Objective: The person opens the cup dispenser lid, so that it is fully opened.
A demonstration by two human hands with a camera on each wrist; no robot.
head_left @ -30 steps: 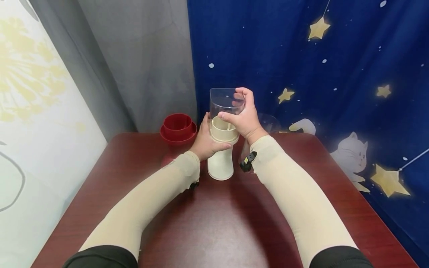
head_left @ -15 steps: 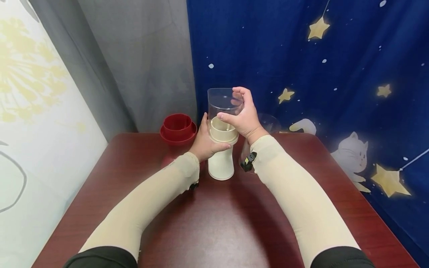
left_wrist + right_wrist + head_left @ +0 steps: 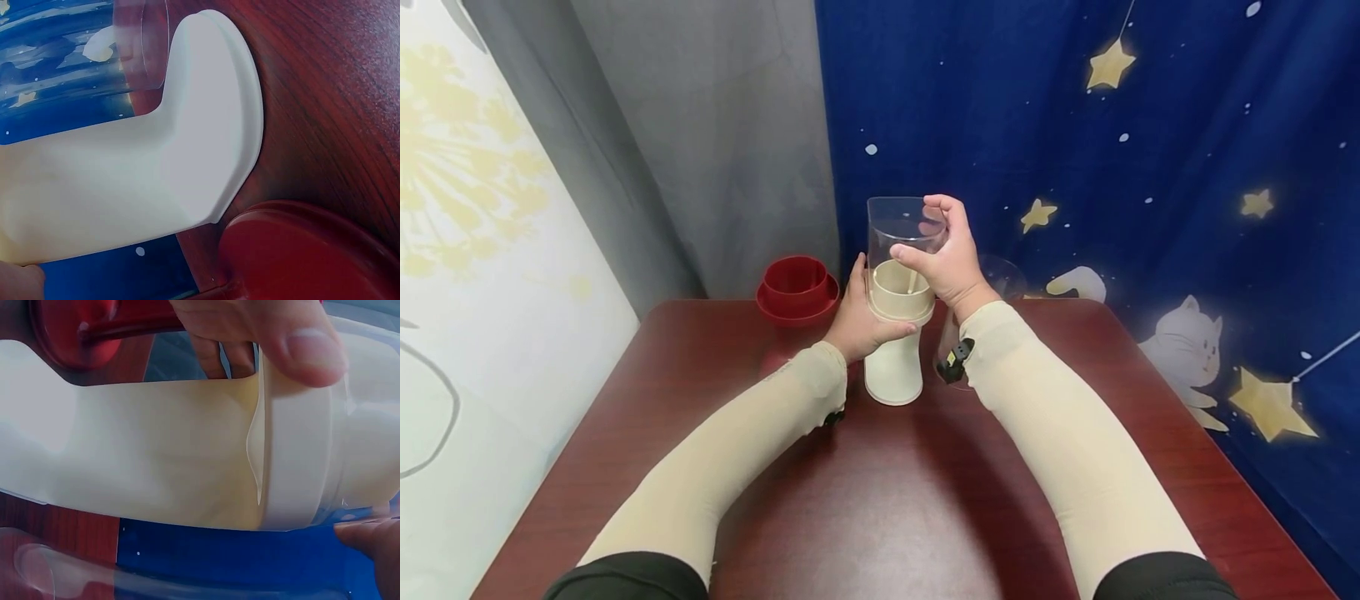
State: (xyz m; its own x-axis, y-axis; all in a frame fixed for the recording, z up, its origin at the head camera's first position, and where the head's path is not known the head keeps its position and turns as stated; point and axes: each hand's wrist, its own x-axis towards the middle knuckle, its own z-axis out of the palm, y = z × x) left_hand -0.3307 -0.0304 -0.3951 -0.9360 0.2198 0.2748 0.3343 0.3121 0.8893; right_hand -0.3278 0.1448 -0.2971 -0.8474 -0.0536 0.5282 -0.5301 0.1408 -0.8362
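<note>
A cream boot-shaped base (image 3: 893,371) with a round collar stands upright on the table. A clear plastic tube (image 3: 887,221) with a slanted rim sits over the collar's inner ring. My left hand (image 3: 856,323) grips the collar from the left, its thumb across the front. My right hand (image 3: 953,262) holds the clear tube from the right, between thumb and fingers. In the right wrist view the left thumb (image 3: 312,356) presses on the cream collar (image 3: 297,450). The left wrist view shows the boot's foot (image 3: 206,125) on the table.
Left of the boot stands a similar red boot-shaped base (image 3: 797,292), partly behind my left hand. Another clear plastic piece (image 3: 1007,279) stands on the right, partly behind my right wrist. The dark red table (image 3: 880,517) meets grey and blue star-patterned curtains (image 3: 1037,100) behind.
The clear tube and my right hand shift slightly left, then slightly back to the right. My left hand keeps its hold on the cream base, which stays in place.
</note>
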